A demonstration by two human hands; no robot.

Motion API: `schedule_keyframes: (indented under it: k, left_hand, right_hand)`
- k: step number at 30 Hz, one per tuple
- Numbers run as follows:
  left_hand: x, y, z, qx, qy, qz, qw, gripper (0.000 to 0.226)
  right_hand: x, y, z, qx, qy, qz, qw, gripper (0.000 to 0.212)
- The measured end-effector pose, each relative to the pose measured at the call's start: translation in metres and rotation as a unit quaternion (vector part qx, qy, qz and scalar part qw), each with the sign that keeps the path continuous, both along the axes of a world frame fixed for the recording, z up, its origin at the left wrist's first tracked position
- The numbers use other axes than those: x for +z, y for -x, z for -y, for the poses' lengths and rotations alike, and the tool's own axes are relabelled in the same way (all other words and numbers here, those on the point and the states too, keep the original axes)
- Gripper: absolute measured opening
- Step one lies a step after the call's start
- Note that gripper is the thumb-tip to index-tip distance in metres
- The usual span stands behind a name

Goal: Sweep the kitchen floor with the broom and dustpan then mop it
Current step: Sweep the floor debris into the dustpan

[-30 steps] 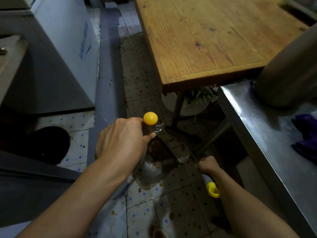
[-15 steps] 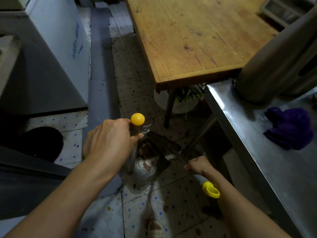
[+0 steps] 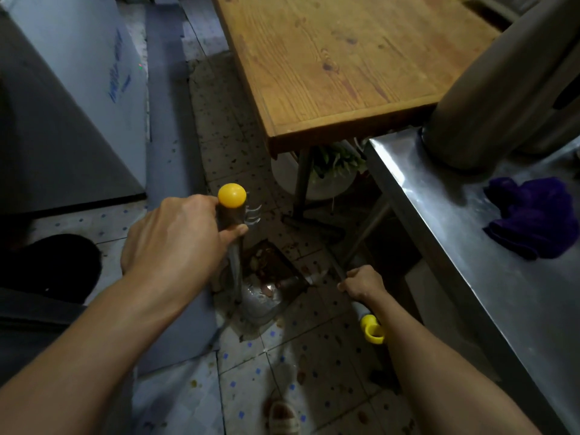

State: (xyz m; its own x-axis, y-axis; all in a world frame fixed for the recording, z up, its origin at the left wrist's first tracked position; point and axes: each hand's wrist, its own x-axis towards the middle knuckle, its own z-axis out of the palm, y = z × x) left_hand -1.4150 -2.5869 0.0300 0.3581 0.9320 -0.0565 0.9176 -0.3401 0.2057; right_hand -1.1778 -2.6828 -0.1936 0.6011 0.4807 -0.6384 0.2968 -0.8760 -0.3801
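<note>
Left hand (image 3: 175, 243) was wrapped tight round the upright dark handle with a yellow round cap (image 3: 231, 211), thumb across it; that handle ran down to the grey metal dustpan (image 3: 266, 287) on the tiled floor (image 3: 282, 365). Right hand (image 3: 364, 282) was fisted on the slanted broom handle with a yellow hanging loop (image 3: 372, 328); bristles not visible. Pan sat just off the near corner of the wooden table (image 3: 332, 67), beside the steel counter's (image 3: 470, 252) edge, holding scraps. Specks remained on tiles, so sweeping looked partly done; no mop seen, mopping left.
</note>
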Motion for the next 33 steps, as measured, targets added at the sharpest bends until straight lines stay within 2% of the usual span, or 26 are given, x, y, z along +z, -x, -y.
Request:
schedule_keyframes:
  k: [5, 11, 16, 21, 24, 28, 33]
  left_hand:
    - [-0.014, -0.003, -0.001, -0.008, -0.012, 0.004, 1.000, 0.044]
    - [-0.022, -0.009, -0.001, -0.013, -0.013, 0.006, 1.000, 0.044]
    - [-0.021, -0.006, 0.006, -0.018, -0.011, 0.004, 1.000, 0.044]
    - [-0.014, 0.006, 0.018, -0.005, 0.007, -0.004, 1.000, 0.042]
    - [-0.007, 0.017, 0.025, 0.000, 0.010, -0.004, 1.000, 0.043]
    - [0.006, 0.030, 0.035, -0.002, 0.015, -0.010, 1.000, 0.043]
    - [0.014, 0.043, 0.039, 0.010, 0.018, -0.013, 1.000, 0.043]
  right_hand:
    - [-0.023, -0.005, 0.002, 0.016, 0.010, 0.004, 1.000, 0.040]
    - [-0.030, -0.017, 0.011, -0.002, 0.016, -0.053, 0.998, 0.041]
    - [-0.034, 0.006, 0.026, -0.016, 0.008, -0.078, 0.997, 0.036]
    - [-0.018, 0.036, 0.042, 0.002, 0.024, -0.111, 0.994, 0.037]
    - [0.000, 0.043, 0.049, -0.023, 0.022, -0.129, 0.991, 0.032]
    - [0.025, 0.044, 0.058, 0.021, 0.006, -0.103, 0.995, 0.023]
    - [0.030, 0.037, 0.054, -0.016, -0.014, -0.065, 0.998, 0.045]
